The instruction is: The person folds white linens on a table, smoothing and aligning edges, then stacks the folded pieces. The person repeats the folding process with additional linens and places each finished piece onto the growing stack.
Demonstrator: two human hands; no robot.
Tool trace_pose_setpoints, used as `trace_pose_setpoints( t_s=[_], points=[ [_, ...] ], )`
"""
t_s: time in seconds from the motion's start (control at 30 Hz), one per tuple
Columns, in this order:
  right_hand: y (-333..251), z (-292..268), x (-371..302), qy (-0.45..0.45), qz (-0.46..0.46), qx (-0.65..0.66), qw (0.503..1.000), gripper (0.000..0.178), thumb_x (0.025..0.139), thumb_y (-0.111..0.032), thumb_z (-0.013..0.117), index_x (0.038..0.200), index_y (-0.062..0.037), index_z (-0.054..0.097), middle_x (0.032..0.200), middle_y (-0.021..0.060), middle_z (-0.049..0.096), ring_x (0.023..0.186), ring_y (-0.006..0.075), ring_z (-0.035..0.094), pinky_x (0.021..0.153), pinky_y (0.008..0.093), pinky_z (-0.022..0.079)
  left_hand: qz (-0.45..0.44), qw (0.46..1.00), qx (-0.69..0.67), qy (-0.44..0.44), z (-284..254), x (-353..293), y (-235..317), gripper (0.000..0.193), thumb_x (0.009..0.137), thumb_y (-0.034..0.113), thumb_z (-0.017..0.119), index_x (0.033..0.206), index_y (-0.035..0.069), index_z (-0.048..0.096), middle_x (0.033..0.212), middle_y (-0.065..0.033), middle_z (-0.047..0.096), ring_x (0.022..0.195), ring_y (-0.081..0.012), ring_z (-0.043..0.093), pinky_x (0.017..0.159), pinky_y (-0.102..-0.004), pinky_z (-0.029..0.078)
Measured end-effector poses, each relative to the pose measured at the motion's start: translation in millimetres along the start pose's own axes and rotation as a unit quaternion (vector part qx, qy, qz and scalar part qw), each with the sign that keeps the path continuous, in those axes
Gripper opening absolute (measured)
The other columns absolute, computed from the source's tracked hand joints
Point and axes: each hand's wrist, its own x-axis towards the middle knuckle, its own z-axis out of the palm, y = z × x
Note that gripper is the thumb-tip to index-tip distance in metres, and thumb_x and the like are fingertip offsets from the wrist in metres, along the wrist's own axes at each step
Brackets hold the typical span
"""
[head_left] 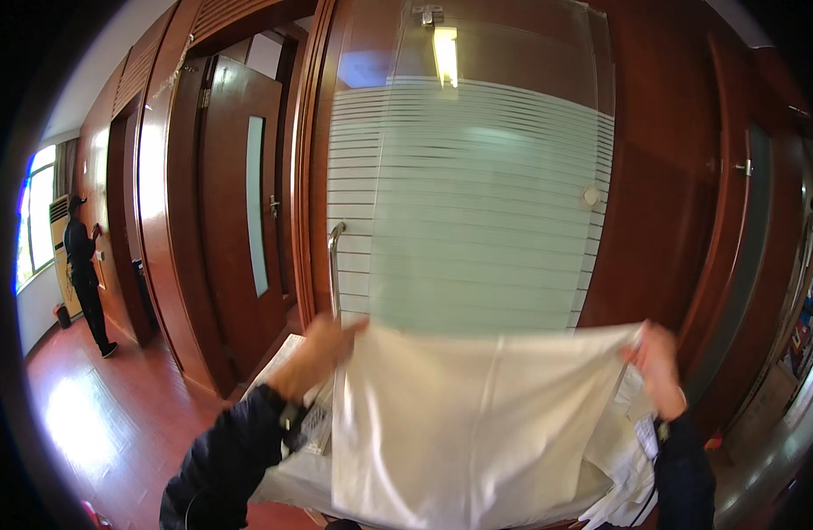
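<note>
White cloth held out wide between two hands

In the head view, a white cloth (459, 424) hangs across the lower middle of the frame. Its upper edge, the longer visible direction, runs left to right, nearly level, dipping between the two held corners. The cloth drops from there toward the lower edge of the frame, with a crease running down it right of its middle.

The left hand (322, 353), motion-blurred, pinches the upper left corner; how each finger lies I cannot tell. The right hand (659, 364) pinches the upper right corner between thumb and fingers. The hands are well apart, both in dark sleeves.

Beneath the cloth, a pale tabletop (287, 479) shows at lower left, and crumpled white fabric (632, 459) lies at lower right. A glass door (486, 212) with frosted stripes fills the upper middle. At far left, a person (82, 274) in dark clothes stands beside a wooden wall.
</note>
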Motion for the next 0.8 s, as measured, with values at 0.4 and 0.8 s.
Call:
trace_pose_setpoints(
  t_s=[0.4,0.8],
  points=[
    [-110,-21,-83,-0.055,-0.198,-0.016,0.978,0.024,0.109,-0.031,0.058,0.102,-0.0083,0.064,0.085,0.0031,0.067,0.073,0.0090,0.065,0.069,0.0238,0.055,-0.110,0.539,-0.820,0.155,-73,-47,7,0.042,0.100,0.031,0.067,0.126,-0.002,0.066,0.120,-0.0102,0.073,0.109,-0.0194,0.068,0.103,-0.0352,0.051],
    [183,-109,-259,0.050,0.295,-0.140,0.944,0.022,0.105,-0.022,0.064,0.093,-0.0035,0.062,0.077,0.0046,0.065,0.064,0.0157,0.066,0.058,0.0324,0.061,-0.439,0.517,-0.732,-0.062,173,-254,118,0.014,0.094,0.009,0.074,0.103,-0.002,0.072,0.092,-0.0019,0.072,0.081,-0.0112,0.066,0.076,-0.0255,0.053]
  ],
)
